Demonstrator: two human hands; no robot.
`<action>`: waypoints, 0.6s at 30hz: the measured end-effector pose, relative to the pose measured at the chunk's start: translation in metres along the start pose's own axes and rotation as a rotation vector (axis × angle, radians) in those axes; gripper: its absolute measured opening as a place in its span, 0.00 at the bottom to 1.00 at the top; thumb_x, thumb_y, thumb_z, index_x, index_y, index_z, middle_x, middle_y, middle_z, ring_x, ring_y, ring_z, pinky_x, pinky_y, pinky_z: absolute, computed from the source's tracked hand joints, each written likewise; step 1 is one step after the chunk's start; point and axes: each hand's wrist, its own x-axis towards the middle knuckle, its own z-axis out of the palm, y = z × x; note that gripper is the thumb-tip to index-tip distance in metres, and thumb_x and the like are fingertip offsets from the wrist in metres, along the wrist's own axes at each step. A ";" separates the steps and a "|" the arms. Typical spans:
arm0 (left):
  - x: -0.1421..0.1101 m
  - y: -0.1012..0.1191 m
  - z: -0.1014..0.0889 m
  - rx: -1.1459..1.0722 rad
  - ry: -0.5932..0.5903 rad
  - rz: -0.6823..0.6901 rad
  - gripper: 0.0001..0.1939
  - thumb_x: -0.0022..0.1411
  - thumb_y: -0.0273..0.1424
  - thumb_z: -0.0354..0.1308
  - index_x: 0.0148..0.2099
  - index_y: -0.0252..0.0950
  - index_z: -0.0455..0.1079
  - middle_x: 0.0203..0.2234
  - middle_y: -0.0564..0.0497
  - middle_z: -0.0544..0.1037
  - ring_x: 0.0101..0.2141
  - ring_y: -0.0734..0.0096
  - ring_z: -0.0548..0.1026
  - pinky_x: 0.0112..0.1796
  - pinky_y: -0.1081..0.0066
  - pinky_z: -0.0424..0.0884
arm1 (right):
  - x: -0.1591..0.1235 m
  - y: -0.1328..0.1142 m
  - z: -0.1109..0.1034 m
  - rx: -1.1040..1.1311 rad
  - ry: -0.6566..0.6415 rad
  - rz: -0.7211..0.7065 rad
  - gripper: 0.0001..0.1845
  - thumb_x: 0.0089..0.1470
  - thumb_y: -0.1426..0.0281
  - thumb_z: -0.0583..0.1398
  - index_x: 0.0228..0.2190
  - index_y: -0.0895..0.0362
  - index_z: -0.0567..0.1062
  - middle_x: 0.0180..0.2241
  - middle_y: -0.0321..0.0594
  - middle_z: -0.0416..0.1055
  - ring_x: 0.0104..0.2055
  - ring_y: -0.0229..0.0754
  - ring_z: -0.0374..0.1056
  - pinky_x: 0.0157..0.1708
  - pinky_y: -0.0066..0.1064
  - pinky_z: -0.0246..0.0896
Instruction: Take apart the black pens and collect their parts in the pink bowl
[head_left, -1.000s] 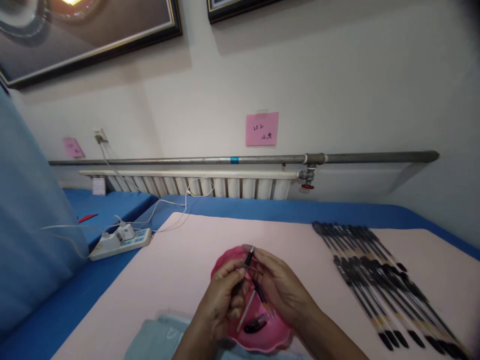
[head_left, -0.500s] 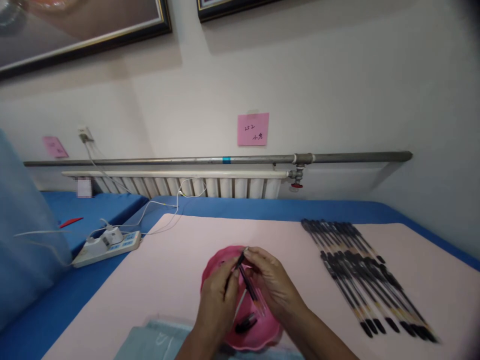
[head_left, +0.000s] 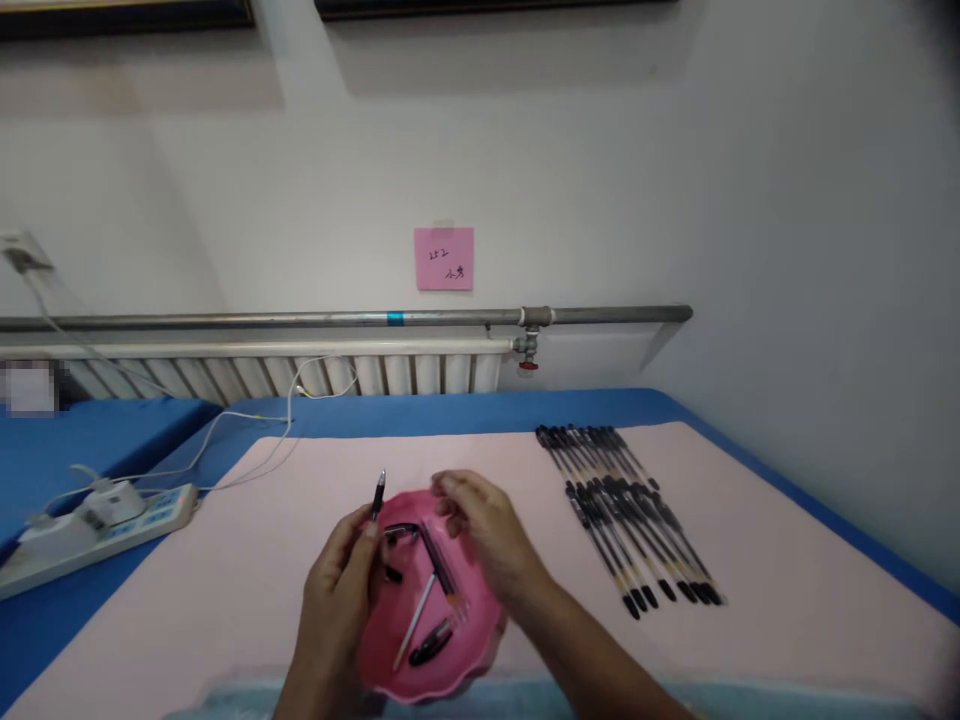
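My left hand (head_left: 341,575) pinches a black pen piece (head_left: 378,496) with its pointed metallic tip upward, over the left side of a pink scalloped bowl (head_left: 472,660). My right hand (head_left: 487,530) hovers at the bowl's upper right, its fingers loosely curled and slightly apart, with nothing visible in them. Inside the bowl lie a dark pen tube (head_left: 441,565), a thin white stick (head_left: 414,620), a black pen cap (head_left: 431,643) and another black curved piece (head_left: 401,530). My left fingers partly cover a small black piece (head_left: 392,574).
Two rows of black pens (head_left: 630,540) lie at right on the pink sheet (head_left: 285,520). A white power strip (head_left: 150,515) with plugs and cables is at left. Light blue cloth (head_left: 525,700) lies along the near edge. A radiator (head_left: 420,373) and pipe line the wall.
My hands have separated: the left has moved left with the pen piece, the right has let go of it. The view has turned right, shifting the scene left.
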 end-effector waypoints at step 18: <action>0.031 0.007 -0.028 -0.233 -0.014 -0.197 0.18 0.48 0.41 0.61 0.39 0.35 0.66 0.17 0.61 0.65 0.12 0.88 0.53 0.12 0.83 0.45 | 0.007 0.034 -0.002 -1.103 -0.487 -0.551 0.21 0.52 0.78 0.50 0.46 0.55 0.71 0.49 0.45 0.67 0.50 0.47 0.60 0.50 0.41 0.53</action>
